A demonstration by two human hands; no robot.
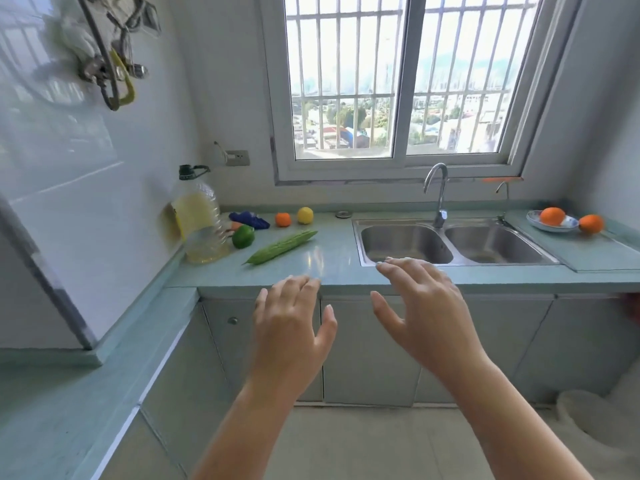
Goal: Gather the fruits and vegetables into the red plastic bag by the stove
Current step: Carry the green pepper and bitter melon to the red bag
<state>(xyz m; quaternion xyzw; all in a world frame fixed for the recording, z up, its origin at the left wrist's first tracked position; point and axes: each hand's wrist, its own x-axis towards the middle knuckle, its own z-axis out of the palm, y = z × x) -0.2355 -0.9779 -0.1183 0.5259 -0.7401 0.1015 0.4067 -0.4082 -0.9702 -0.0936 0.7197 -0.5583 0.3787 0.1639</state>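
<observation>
Green gourd (282, 247) one, green fruit (243, 236) one, lemon (305, 215) one, oranges (283, 219) three, left hand (291, 327), right hand (426, 313) both spread, empty

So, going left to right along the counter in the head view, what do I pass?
Oil bottle, green fruit, small orange, lemon, sink, plated orange, loose orange.
</observation>
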